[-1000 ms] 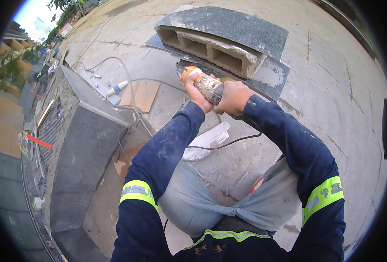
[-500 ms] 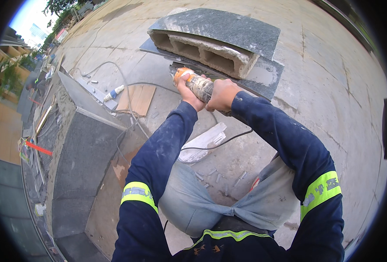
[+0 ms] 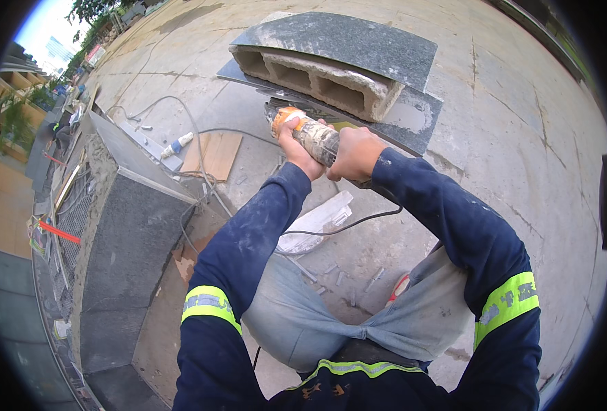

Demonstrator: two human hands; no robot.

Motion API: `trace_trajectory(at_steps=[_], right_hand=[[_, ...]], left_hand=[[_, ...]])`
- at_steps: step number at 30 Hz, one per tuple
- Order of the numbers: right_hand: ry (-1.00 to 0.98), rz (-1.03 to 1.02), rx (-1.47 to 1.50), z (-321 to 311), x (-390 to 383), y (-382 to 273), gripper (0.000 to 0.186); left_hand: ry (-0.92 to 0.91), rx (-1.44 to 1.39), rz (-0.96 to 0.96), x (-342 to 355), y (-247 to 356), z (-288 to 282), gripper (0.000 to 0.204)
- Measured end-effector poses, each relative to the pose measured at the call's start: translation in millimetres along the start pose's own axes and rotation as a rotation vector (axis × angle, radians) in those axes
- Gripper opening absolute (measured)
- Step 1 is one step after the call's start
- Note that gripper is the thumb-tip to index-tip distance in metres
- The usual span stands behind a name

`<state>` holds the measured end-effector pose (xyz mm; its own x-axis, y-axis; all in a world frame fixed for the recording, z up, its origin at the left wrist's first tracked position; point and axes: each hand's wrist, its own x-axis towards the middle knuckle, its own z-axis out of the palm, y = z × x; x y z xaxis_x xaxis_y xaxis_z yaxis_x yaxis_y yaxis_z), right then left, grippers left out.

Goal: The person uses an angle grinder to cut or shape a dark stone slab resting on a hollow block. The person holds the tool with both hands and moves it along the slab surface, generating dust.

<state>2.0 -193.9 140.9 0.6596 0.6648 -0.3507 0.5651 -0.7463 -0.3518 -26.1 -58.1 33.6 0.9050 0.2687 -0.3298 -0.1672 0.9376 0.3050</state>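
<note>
A worker in a dark blue jacket with yellow reflective bands crouched over a concrete pavement, both hands wrapped around a dust-caked angle grinder (image 3: 311, 134) with an orange head. The left hand (image 3: 295, 149) gripped the tool near its orange front end, fingers curled around the body and pressed together, the thumb lying along the near side. The right hand (image 3: 355, 153) closed in a fist around the rear of the grinder's body, just behind the left, so that the tool ran between the two palms and only its dusty middle and orange nose showed beyond the fingers. The front of the grinder sat at the near edge of a dark grey stone slab (image 3: 413, 118) lying flat on the ground; whether the disc touched the stone could not be told. On top of that slab rested a hollow concrete block (image 3: 317, 79), and a second dark slab (image 3: 344, 42) lay across the block. A black power cable (image 3: 344, 225) trailed from the back of the tool, below the right forearm, across the pavement toward the worker's knees. A pale crumpled bag (image 3: 316, 223) lay on the ground beneath the left forearm. To the worker's left stood a dark stone-clad kerb (image 3: 122, 233), with a wooden board (image 3: 213, 155) and a sealant tube (image 3: 178, 145) on the pavement beyond it.
</note>
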Motion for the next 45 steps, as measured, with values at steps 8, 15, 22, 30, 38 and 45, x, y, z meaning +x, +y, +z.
trace_trajectory(at_steps=[8,15,22,30,38,45], right_hand=[[0.047,-0.034,-0.019,4,-7,7,0.050],[0.029,-0.034,-0.006,1,-15,10,0.050],[-0.002,-0.022,-0.021,-10,-30,6,0.051],[0.034,-0.036,-0.020,2,-13,8,0.055],[0.050,-0.008,0.003,6,5,7,0.056],[0.122,-0.037,0.001,14,21,6,0.061]], left_hand=[[-0.016,-0.012,-0.016,-8,-8,4,0.052],[-0.030,0.004,-0.010,-13,-13,6,0.052],[-0.017,-0.019,-0.043,-22,-20,11,0.049],[0.012,-0.049,0.004,-15,-15,6,0.048],[0.019,-0.073,0.020,5,-7,-4,0.047],[0.025,-0.081,0.002,17,0,-11,0.047]])
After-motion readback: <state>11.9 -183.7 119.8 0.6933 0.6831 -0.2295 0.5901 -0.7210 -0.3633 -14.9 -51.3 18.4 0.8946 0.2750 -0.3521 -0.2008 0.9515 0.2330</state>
